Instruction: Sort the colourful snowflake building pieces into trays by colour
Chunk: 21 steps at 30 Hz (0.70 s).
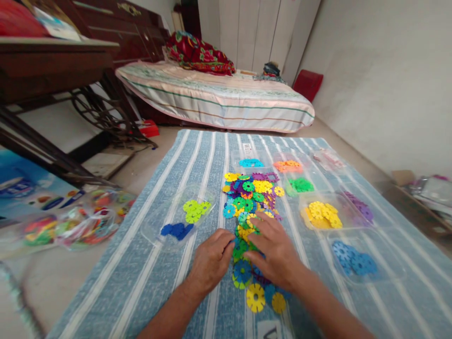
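Note:
A long heap of notched plastic discs (248, 187) in yellow, green, blue and purple runs down the middle of the striped cloth. Against its left side is my left hand (213, 256), fingers curled with thumb and fingertips together. A bit of dark blue shows at those fingertips, too small to name. My right hand (271, 247) reaches over the heap from the right, fingers apart and touching discs, with nothing gripped that I can see. Below both hands, at the near end, lie a yellow disc (255, 297) and several blue ones.
Left of the heap, a clear tray (150, 230) holds lime and dark blue discs. To the right, clear boxes hold yellow discs (323, 214), blue discs (353, 259), green discs (300, 185) and orange discs (287, 165). Bagged pieces (86, 226) lie at left; a bed (219, 101) stands beyond.

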Each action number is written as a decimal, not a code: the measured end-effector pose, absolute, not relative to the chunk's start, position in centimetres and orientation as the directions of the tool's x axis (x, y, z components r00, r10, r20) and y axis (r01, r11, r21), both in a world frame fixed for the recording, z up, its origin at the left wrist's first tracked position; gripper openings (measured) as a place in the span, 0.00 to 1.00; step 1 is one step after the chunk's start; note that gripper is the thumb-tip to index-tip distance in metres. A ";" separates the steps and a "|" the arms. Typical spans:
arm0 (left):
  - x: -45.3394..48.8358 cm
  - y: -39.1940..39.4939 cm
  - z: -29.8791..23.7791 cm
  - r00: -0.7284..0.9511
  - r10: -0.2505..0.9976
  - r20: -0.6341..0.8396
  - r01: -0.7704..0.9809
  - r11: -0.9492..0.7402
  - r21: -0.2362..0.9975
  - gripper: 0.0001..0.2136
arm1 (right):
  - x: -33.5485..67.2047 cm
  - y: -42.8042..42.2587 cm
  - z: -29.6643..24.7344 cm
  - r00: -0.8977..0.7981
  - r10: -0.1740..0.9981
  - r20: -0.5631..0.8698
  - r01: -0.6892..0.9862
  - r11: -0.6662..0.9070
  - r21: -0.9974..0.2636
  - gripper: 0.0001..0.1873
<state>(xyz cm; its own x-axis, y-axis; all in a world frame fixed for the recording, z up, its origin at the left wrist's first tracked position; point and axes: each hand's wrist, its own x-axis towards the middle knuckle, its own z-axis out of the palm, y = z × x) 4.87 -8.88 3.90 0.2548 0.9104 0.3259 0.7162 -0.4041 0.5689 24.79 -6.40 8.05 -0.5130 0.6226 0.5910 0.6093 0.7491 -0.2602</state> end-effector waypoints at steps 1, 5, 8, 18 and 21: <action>4.9 -8.9 3.9 0.253 0.912 0.323 0.716 -0.401 0.571 0.07 | 23.9 -7.2 7.4 -0.550 0.638 0.539 0.609 0.748 -0.264 0.09; 4.9 -8.9 4.0 0.239 0.915 0.325 0.730 -0.390 0.561 0.07 | 22.0 -8.4 5.3 -0.588 0.650 0.482 0.632 0.741 -0.227 0.09; 5.0 -8.9 4.0 0.241 0.917 0.319 0.735 -0.387 0.557 0.07 | 22.0 -8.1 4.3 -0.580 0.614 0.536 0.631 0.754 -0.182 0.05; 5.0 -8.9 4.0 0.225 0.921 0.317 0.733 -0.375 0.568 0.09 | 22.3 -8.2 3.6 -0.555 0.543 0.631 0.575 0.798 -0.180 0.09; 5.0 -8.9 4.2 0.209 0.921 0.328 0.720 -0.372 0.586 0.09 | 22.6 -8.2 3.9 -0.490 0.558 0.670 0.558 0.791 -0.251 0.10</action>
<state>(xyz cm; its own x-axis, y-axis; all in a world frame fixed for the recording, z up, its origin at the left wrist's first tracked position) 5.03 -8.89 4.17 0.2094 0.9212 0.3280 0.7197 -0.3723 0.5861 22.58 -8.17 3.90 -0.4901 0.5581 0.6695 0.5581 0.7909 -0.2508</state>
